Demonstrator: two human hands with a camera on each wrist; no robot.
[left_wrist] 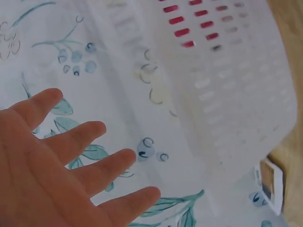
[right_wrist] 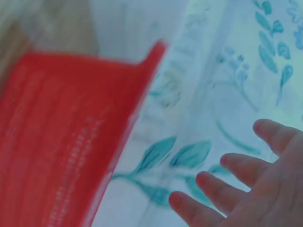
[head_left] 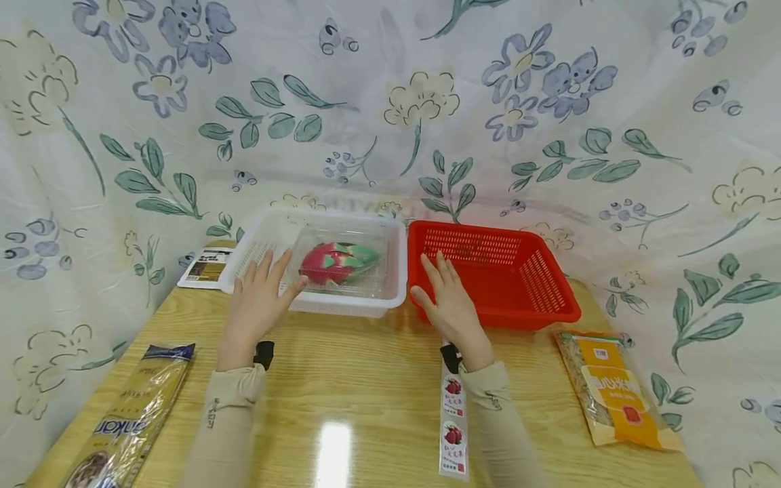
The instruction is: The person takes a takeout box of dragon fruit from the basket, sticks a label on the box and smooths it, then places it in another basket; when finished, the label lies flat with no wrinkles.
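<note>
My left hand hovers with spread fingers over the front left of a white basket. Inside that basket a clear plastic box holds a red and green dragon fruit. My right hand reaches over the near left corner of a red basket, fingers extended and nothing held. In the left wrist view the left hand shows its fingers apart, beside the white basket. The right wrist view has the right hand apart from the red basket.
A strip of dragon fruit stickers lies by the right forearm. A yellow noodle packet is at the left, an orange and clear food bag at the right. Behind the white basket's left side sits a small packet. A floral curtain backs the table.
</note>
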